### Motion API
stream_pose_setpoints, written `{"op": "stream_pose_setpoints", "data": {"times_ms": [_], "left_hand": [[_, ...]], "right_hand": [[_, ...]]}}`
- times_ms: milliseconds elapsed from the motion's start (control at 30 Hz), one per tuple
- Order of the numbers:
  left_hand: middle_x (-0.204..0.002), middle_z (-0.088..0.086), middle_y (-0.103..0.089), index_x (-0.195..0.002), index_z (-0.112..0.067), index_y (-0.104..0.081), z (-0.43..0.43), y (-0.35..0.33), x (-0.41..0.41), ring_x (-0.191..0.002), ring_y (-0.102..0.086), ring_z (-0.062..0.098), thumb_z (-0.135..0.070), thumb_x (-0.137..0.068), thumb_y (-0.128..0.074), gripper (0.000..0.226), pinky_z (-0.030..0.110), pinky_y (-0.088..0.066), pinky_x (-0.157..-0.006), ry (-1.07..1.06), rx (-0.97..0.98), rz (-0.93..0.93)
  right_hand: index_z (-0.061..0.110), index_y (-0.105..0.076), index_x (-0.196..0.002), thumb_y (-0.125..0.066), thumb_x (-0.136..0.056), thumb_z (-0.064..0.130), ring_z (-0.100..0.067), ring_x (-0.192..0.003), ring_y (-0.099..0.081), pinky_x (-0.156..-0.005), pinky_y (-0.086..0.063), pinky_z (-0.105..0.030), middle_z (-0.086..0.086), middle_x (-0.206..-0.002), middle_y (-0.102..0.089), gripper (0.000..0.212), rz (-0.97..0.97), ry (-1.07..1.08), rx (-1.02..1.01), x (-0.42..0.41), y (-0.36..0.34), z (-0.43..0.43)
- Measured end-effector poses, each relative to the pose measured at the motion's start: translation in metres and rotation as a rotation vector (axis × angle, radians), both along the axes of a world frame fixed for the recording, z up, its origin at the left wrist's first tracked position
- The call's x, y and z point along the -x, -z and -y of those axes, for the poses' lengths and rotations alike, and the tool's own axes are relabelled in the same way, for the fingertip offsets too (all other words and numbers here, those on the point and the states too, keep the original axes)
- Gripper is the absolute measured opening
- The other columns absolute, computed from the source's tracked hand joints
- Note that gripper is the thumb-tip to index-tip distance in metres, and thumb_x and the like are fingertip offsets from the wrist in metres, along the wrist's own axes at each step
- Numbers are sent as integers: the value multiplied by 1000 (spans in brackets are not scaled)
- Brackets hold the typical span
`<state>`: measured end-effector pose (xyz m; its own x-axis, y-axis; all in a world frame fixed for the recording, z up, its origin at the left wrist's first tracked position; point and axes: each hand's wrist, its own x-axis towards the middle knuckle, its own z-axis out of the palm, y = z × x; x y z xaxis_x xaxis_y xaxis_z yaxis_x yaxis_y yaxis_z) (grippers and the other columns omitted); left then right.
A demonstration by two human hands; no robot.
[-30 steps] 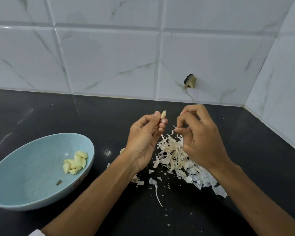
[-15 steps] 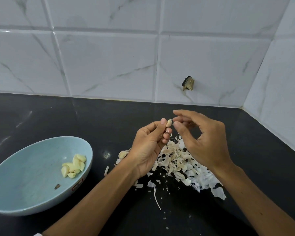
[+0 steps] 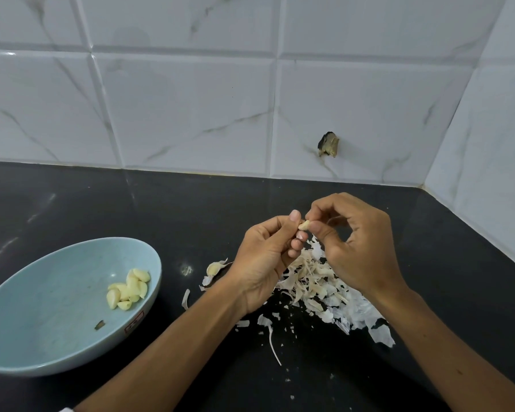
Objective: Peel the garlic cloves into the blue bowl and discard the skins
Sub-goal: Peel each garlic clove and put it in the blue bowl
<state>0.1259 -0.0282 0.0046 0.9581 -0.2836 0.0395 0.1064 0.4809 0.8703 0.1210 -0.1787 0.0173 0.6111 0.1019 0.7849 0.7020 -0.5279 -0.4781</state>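
A glossy black counter (image 3: 72, 203) filled the lower half of the frame, meeting white marbled tiles (image 3: 191, 114) that turned a corner at the right; one tile had a dark chipped hole (image 3: 328, 145) right of centre. At centre the left hand (image 3: 265, 263) pinched a clove (image 3: 304, 225) in its fingertips while the right hand (image 3: 360, 248) pinched its tip, both above a heap of skins (image 3: 318, 283). The bowl (image 3: 42, 307) sat lower left holding peeled cloves (image 3: 128, 288), and an unpeeled clove (image 3: 214, 267) lay just left of the heap.
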Motion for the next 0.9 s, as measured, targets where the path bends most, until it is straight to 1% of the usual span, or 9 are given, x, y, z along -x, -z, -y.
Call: {"op": "stream_pose_setpoints", "data": {"times_ms": [67, 200, 333, 467, 567, 633, 733, 833, 900], "left_hand": [[-69, -1, -58, -88, -7, -68, 2, 0, 1, -56, -48, 2, -23, -96, -62, 19, 10, -45, -53, 2, 19, -7], [-68, -1, -57, -86, -7, -61, 3, -2, 2, -54, -47, 1, -21, -95, -61, 17, 9, -44, -52, -30, 139, -50], [-68, -1, -56, -87, -7, -61, 1, -4, 1, -54, -46, 1, -19, -101, -56, 19, 10, -42, -51, 8, 191, -87], [-70, 1, -56, -98, -7, -63, 0, -5, 0, -56, -45, 4, -11, -106, -49, 16, 14, -40, -53, 42, 88, -40], [-76, 4, -59, -103, -8, -66, -2, -5, 1, -61, -48, 8, -6, -106, -45, 21, 19, -45, -59, 49, 23, 1], [-80, 4, -61, -101, -10, -68, -3, -5, 1, -63, -49, 9, -16, -107, -46, 24, 20, -46, -61, 45, -29, 29], [-81, 2, -63, -99, -12, -69, -5, -4, -1, -65, -50, 9, -31, -103, -56, 24, 20, -47, -62, 23, -100, 71], [-84, 3, -63, -94, -11, -69, -7, -2, -3, -68, -50, 9, -32, -101, -60, 24, 21, -47, -64, 25, -133, 102], [-87, 3, -64, -99, -7, -71, -7, -2, -4, -69, -51, 10, -26, -102, -58, 23, 22, -47, -65, 18, -124, 90]], "right_hand": [[9, -67, -82, -69, -81, -2, -14, -78, -62, -68, -52, -28, 5, -83, -64, 12, 19, 9, 28, 0, 1, 0], [7, -64, -79, -65, -77, -19, -2, -88, -56, -73, -44, -10, 1, -97, -55, 26, 56, 33, 110, 0, 4, -6], [6, -63, -80, -66, -78, -20, -1, -89, -55, -76, -43, -9, -1, -100, -52, 26, 105, 72, 137, -1, 9, -8], [3, -63, -81, -65, -82, -17, 9, -89, -52, -75, -42, -4, -4, -101, -51, 21, 112, 86, 119, -1, 7, -7], [8, -61, -84, -63, -85, -15, 2, -88, -54, -75, -43, -7, 1, -103, -50, 23, 59, 101, 120, -3, 8, -5], [9, -60, -84, -63, -85, -14, -3, -87, -54, -74, -43, -9, 4, -103, -49, 24, 37, 118, 117, -5, 9, -4], [7, -60, -84, -62, -85, -15, 4, -89, -54, -74, -43, -6, 4, -103, -49, 22, 48, 105, 147, -4, 7, -4], [5, -60, -84, -61, -84, -17, 9, -92, -54, -76, -44, -5, 2, -103, -48, 22, 54, 82, 172, -4, 7, -4], [6, -61, -85, -61, -85, -16, 8, -93, -53, -77, -43, -5, 2, -104, -48, 21, 52, 91, 175, -5, 8, -4]]}}
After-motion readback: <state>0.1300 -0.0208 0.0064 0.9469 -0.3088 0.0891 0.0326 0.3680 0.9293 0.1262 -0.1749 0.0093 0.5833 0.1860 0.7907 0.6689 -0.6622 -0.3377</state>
